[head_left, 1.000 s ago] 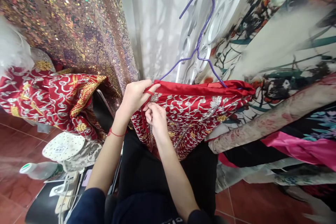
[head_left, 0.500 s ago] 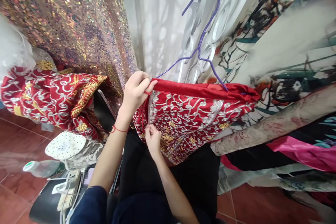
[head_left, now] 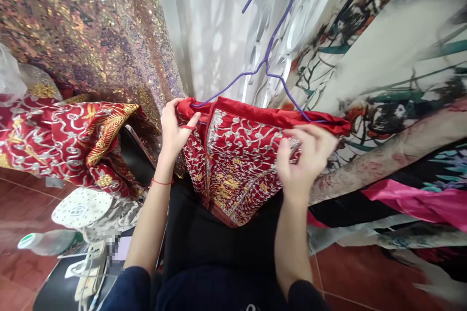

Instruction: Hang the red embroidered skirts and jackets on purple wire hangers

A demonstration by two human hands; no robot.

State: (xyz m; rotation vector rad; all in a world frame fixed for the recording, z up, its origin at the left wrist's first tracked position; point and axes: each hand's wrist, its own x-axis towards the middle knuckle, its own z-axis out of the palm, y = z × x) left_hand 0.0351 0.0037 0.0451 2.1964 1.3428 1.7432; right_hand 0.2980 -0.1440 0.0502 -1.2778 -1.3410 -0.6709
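Note:
A red skirt (head_left: 241,155) with silver and gold embroidery hangs from a purple wire hanger (head_left: 268,53), its plain red waistband (head_left: 255,111) running along the hanger's lower part. At the waistband's left end, my left hand (head_left: 175,129) grips the cloth, thumb in front and fingers mostly hidden behind it. My right hand (head_left: 305,158) is over the skirt's right side, just below the waistband. It is blurred, with bent fingers apart from the thumb and no cloth visibly pinched. Whether it touches the skirt I cannot tell.
More red embroidered cloth (head_left: 69,141) lies at the left, beside a sequined curtain (head_left: 91,24). Below it are a dotted white item (head_left: 82,206), a plastic bottle (head_left: 51,243) and a power strip (head_left: 89,269) with cables. Patterned fabrics (head_left: 394,92) hang at the right.
My right hand has left the skirt's left edge and moved right and up to its right side. My left hand has shifted to the waistband's left end, where the hanger's left corner now shows.

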